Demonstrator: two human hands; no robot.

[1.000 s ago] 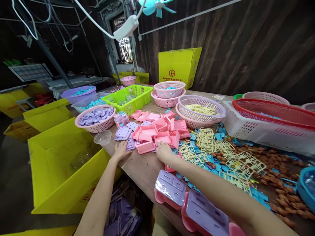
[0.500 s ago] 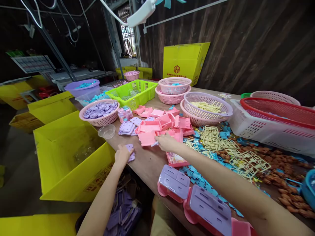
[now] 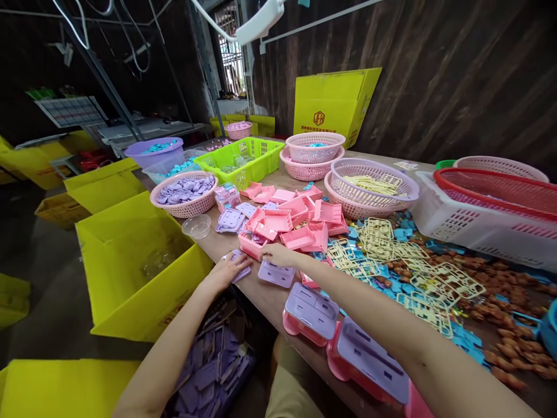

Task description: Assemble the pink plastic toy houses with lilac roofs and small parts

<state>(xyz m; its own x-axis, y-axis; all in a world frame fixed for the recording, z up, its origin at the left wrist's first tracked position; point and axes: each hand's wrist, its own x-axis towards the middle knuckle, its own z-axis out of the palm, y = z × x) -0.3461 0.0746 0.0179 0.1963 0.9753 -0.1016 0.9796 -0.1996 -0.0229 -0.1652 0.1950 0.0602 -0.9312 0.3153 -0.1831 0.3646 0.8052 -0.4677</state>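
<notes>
Beside the boxy pink trays, my left fingers spread loosely over a flat panel; my right fingers curl at a slotted plastic lid, grip unclear.

Window bright; back wall dim; wide-angle stretch at edges.

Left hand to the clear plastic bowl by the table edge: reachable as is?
Probably yes. The left hand is on a purple panel close by, and only bare tabletop shows between it and the bowl; the purple stack sits off to the side.
</notes>
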